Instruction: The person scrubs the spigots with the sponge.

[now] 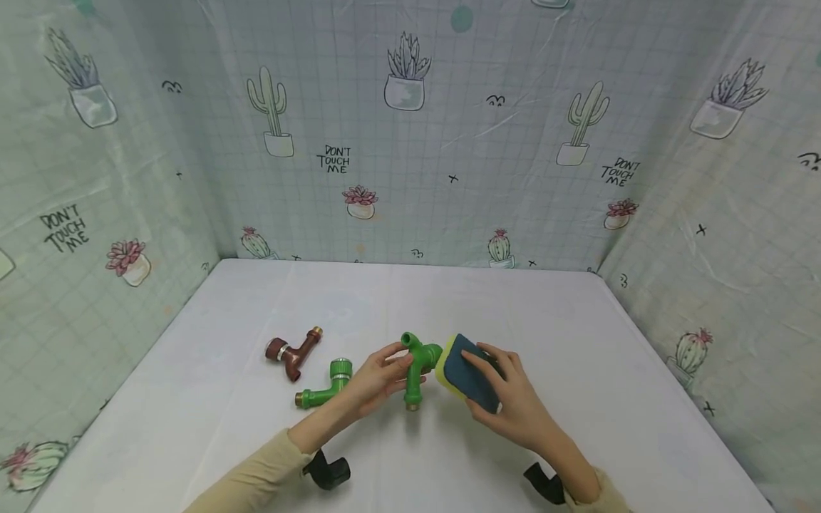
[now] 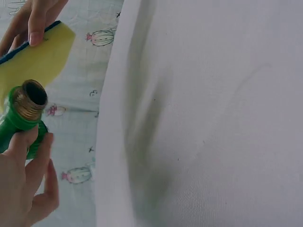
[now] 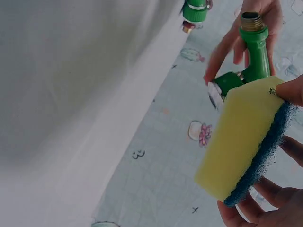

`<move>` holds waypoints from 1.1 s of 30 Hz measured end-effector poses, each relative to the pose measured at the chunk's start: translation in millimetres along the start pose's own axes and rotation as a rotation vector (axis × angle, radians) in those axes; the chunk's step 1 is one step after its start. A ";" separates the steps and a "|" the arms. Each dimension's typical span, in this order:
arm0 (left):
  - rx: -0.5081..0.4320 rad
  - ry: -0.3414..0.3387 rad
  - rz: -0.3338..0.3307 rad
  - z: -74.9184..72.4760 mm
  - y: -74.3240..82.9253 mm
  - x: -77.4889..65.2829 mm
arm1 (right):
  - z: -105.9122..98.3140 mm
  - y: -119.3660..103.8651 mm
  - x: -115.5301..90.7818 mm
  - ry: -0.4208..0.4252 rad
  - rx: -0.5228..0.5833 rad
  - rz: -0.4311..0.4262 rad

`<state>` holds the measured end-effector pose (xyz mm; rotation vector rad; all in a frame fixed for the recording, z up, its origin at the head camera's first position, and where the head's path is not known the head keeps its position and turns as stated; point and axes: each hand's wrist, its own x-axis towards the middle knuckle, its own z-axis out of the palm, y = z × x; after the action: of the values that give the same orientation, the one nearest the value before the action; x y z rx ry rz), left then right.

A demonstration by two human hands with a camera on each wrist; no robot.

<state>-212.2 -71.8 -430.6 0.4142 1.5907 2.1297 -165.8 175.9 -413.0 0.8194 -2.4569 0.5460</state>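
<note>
My left hand point(image 1: 378, 381) grips a green tap point(image 1: 417, 367) above the white table. The tap's brass threaded end point(image 2: 29, 101) shows clearly in the left wrist view. A sponge point(image 1: 471, 374), yellow on one side and dark blue on the scouring side, is pinched between the thumb and fingers of my right hand point(image 1: 519, 406). Its yellow side faces the tap, close against the tap's right end in the head view. Whether the two touch, I cannot tell. In the right wrist view the sponge point(image 3: 241, 142) covers part of the tap point(image 3: 257, 54).
A second green tap point(image 1: 323, 393) lies on the white table point(image 1: 449, 292), partly behind my left forearm. Farther left lies a brown tap point(image 1: 293, 356). Black curved pieces point(image 1: 328, 472) show beside both wrists. A patterned cloth point(image 1: 462, 157) surrounds the table's back and sides.
</note>
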 end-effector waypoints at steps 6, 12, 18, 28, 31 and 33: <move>-0.009 0.035 -0.038 4.9 -5.1 -3.6 | 7.2 -6.4 5.5 -0.004 0.007 -0.043; 0.021 0.088 -0.029 11.8 -3.6 -8.3 | 11.6 -11.6 8.6 0.008 -0.009 -0.092; 0.041 0.124 -0.015 16.1 9.3 -11.2 | 13.6 -18.0 15.2 0.010 0.000 -0.119; 0.021 0.174 -0.043 19.1 20.9 -10.8 | 11.9 -26.8 29.4 0.058 -0.024 -0.126; 0.026 0.159 -0.052 18.3 20.8 -12.8 | 12.7 -27.9 33.9 0.074 -0.022 -0.127; 0.027 0.149 -0.056 18.2 21.2 -14.2 | 12.9 -27.7 36.6 0.084 -0.013 -0.125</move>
<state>-194.8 -69.3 -404.7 0.2214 1.6938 2.1423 -177.8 132.7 -396.9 0.9186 -2.3133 0.5076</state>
